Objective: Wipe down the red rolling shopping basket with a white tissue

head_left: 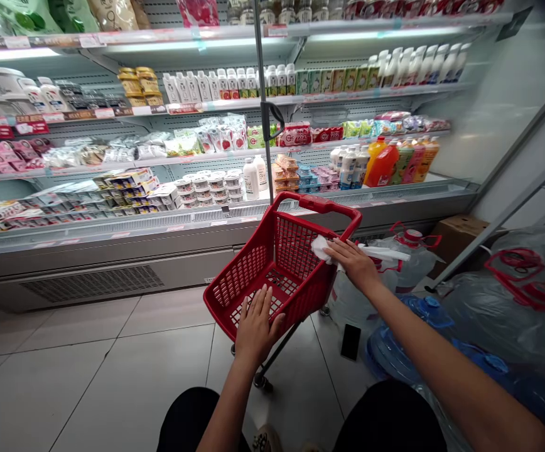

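A red plastic shopping cart (239, 282) with a slotted basket and wheeled metal legs stands in front of me, its handle towards the refrigerated shelves. My right hand (355, 260) presses a white cloth (320, 247) against the basket's upper right rim, just below the handle. Part of the cloth trails out to the right behind my fingers. Fingers stretched out, my left hand (256, 323) is at the near side of the basket and holds nothing. Whether its palm touches the rim is hidden.
A refrigerated display case (178, 242) with several shelves of dairy and drinks runs across the back. Large water jugs (395, 320) crowd the right side, by a cardboard box (458, 232). A black phone (350, 342) lies on the tiled floor beside the jugs.
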### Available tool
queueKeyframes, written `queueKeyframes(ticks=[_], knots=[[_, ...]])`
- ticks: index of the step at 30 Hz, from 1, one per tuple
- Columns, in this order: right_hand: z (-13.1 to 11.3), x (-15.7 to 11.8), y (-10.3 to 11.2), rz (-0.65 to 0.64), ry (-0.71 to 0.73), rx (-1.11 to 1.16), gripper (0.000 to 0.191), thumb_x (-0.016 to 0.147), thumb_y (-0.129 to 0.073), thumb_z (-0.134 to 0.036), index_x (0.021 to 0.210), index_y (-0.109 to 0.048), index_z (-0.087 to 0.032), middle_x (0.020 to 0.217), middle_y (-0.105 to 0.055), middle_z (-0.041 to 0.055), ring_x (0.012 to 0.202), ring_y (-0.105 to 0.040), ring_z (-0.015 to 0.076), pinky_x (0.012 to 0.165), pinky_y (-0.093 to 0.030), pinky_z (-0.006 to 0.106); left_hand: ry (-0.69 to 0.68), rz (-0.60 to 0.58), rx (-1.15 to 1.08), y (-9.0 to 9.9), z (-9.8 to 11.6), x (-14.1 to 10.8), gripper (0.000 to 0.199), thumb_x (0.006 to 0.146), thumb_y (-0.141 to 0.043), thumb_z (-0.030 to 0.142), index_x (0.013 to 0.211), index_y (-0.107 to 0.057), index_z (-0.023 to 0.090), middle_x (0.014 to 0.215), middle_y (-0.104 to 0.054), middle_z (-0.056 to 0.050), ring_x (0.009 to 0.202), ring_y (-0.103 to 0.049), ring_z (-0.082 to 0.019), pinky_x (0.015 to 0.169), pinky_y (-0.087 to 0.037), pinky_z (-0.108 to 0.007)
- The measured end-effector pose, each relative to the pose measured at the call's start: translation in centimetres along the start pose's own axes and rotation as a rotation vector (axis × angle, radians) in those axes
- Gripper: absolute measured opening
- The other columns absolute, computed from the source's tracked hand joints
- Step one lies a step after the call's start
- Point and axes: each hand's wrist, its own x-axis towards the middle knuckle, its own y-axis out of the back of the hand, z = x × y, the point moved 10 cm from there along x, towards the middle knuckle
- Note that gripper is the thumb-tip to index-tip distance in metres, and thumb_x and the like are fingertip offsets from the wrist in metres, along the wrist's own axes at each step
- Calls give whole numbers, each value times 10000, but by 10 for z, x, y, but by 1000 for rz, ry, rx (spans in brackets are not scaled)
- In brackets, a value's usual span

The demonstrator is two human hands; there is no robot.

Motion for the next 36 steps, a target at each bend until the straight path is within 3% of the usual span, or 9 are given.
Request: queueKeyframes(ticks=[3, 8, 10, 15, 18, 25, 28, 32, 36], knots=[[-29, -6, -6, 41, -6, 7, 617, 984, -408, -26, 1557, -489, -239, 1583, -517, 88, 1488, -452, 258, 1225, -417, 540, 15, -3, 11, 1, -6, 2, 675, 1067, -325, 563, 1664, -210, 268, 1686, -350, -33, 1531, -397, -231, 1295, -253, -503], [-100, -16, -18, -44, 231, 66, 615, 993, -456, -35, 1570, -462, -247, 1584, -523, 56, 1477, -466, 224, 1248, -401, 457, 40, 8, 42, 5, -22, 1, 660, 1062, -322, 578, 1657, -235, 308, 1688, -341, -24, 1529, -399, -239, 1305, -216, -515], [-90, -15, -10, -71, 265, 64, 613, 1002, -429, -34, 1570, -462, -263, 1590, -518, 30, 1470, -475, 205, 1265, -373, 435, 48, -4, 56, 5, -29, 1, 656, 1061, -308, 591, 1656, -231, 325, 1692, -333, -24, 1533, -392, -239, 1303, -212, -529], [1, -4, 25, -24, 101, -28, 600, 1002, -334, -24, 1560, -480, -191, 1580, -524, 65, 1463, -486, 242, 1281, -332, 466, 73, -31, 97, 2, -37, 1, 685, 1056, -293, 613, 1663, -146, 333, 1706, -310, -32, 1548, -366, -250, 1278, -255, -574], [18, -5, 29, 24, 12, -53, 591, 1002, -338, -36, 1568, -463, -150, 1583, -512, 121, 1479, -462, 277, 1276, -327, 506, 83, -35, 108, -2, -34, 4, 692, 1058, -291, 609, 1664, -108, 329, 1710, -302, -36, 1553, -356, -248, 1276, -262, -575], [-102, -22, -16, -15, 130, 70, 621, 993, -425, -41, 1585, -439, -230, 1563, -546, 46, 1451, -500, 196, 1230, -427, 428, 118, -26, 78, -8, -30, 9, 693, 1059, -278, 619, 1664, -134, 315, 1705, -303, -55, 1543, -375, -259, 1285, -195, -611], [-125, -20, -18, -24, 211, 150, 621, 993, -454, -57, 1587, -435, -238, 1549, -560, 46, 1438, -517, 202, 1221, -437, 443, 117, -26, 83, -7, -30, 11, 695, 1059, -273, 619, 1664, -165, 296, 1700, -314, -60, 1541, -378, -251, 1283, -216, -591], [-74, -8, -6, -54, 275, 147, 642, 961, -443, -8, 1539, -505, -282, 1497, -615, 9, 1383, -574, 178, 1228, -428, 431, 132, -37, 96, -6, -31, 11, 703, 1057, -263, 625, 1660, -204, 268, 1693, -335, -60, 1541, -379, -240, 1275, -255, -570], [8, 3, 9, 3, 64, 45, 623, 967, -396, -17, 1527, -523, -259, 1510, -604, 36, 1426, -530, 207, 1244, -401, 493, 133, -5, 100, -5, -29, 11, 690, 1057, -291, 617, 1659, -211, 291, 1679, -370, -65, 1526, -404, -248, 1274, -260, -553]])
